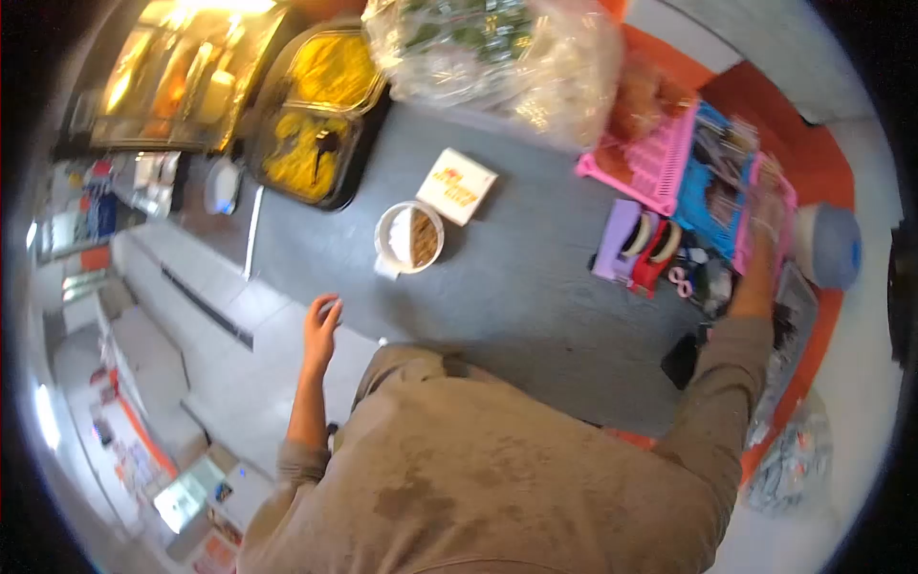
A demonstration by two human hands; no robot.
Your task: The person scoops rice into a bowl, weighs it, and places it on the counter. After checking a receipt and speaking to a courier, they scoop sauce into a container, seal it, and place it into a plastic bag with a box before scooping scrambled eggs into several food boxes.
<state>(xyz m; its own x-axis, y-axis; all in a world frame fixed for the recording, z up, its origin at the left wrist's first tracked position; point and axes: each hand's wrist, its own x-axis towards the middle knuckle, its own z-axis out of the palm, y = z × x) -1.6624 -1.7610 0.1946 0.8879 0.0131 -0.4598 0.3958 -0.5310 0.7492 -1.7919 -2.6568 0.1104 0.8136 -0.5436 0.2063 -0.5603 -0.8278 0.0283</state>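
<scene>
Grey counter (516,287) is seen from above, bordered on the far and right sides by an orange edge (736,81), with pale floor tiles (191,325) below its left edge. The left hand (322,325) is held just off the counter's near-left edge, fingers loosely spread and nothing gripped; a round white bowl (409,237) of rice and brown food is the thing nearest to it, set on the counter a little beyond. A white square box (457,186) is laid just behind the bowl, almost touching it; red and yellow print is carried on its lid, but the writing cannot be read. The right hand (768,218) is stretched out to the pink basket (650,163) at the counter's right end, against its near rim; motion blur hides the fingers, so it cannot be told whether anything is gripped. Blue packets (712,182) are stacked in the basket. A purple tape holder (622,239) with rolls is placed just left of the right forearm, and a grey-blue lidded container (827,247) just right of the hand. At the far side, a black tray (320,124) of yellow food and a clear bag (488,48) of greens are set, with a lit display case (182,67) further left. A broad grey stretch is left between bowl and tape holder.
</scene>
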